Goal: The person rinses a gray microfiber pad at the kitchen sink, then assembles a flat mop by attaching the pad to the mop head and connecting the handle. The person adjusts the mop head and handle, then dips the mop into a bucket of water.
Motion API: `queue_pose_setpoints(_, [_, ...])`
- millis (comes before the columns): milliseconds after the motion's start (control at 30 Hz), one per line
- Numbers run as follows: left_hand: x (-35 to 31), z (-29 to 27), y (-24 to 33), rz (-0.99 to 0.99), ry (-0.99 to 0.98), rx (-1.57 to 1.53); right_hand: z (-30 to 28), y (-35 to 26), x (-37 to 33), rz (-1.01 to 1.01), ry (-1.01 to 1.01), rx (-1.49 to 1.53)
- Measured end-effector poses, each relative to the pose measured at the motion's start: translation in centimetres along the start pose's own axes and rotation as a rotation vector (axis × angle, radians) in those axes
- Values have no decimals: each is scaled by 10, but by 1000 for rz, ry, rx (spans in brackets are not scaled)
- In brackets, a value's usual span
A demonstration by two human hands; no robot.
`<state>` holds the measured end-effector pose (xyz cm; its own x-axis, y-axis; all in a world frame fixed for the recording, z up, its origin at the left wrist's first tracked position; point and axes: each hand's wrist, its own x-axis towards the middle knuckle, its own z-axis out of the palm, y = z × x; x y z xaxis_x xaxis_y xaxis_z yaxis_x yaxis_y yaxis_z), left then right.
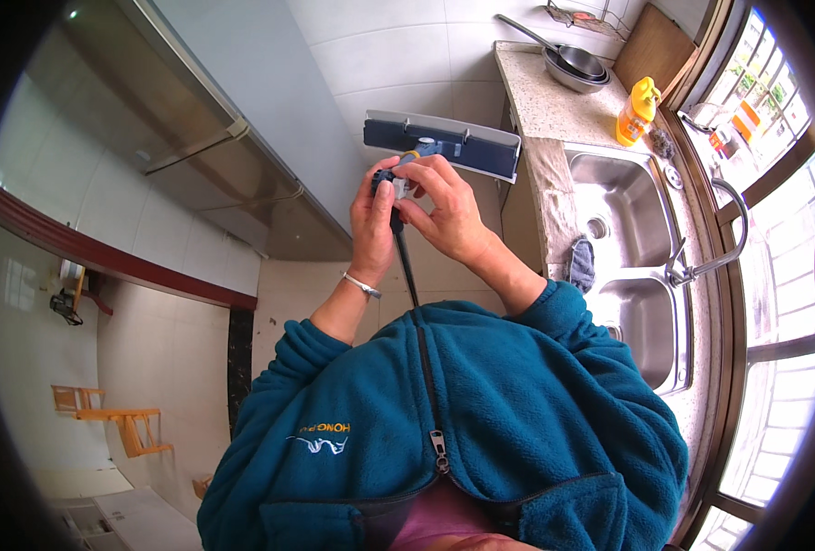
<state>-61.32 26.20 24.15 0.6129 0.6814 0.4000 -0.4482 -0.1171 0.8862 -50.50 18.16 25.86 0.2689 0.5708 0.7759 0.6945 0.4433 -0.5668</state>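
In front of my chest I hold what looks like a flat mop, with its wide, dark blue and grey rectangular head [490,151] raised beyond my fingers. A thin black pole [406,262] runs from the hands down toward my jacket. My left hand [370,225] wraps round the black and grey joint below the head, thumb lying along it. On the other side, my right hand [450,207] pinches the same joint between thumb and fingers. Part of the joint is hidden by the fingers.
A double steel sink [620,197] with a curved faucet [742,220] lies right, a grey cloth [581,264] at its edge. Nearby are a yellow bottle [638,112], stacked pans [578,66] and a cutting board [655,50]. A tall grey refrigerator [196,119] stands left.
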Motion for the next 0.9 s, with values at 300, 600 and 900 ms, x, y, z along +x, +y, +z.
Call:
queue_pose_setpoints(300, [2,-2,4,130,122,182,4,-6,7,-33,-19,-45])
queue_pose_setpoints(600, [5,-4,10,62,62,-33,6,-5,12,-18,-16,-35])
queue_pose_setpoints(900, [-1,1,7,71,132,17,15,-4,2,486,-52,285])
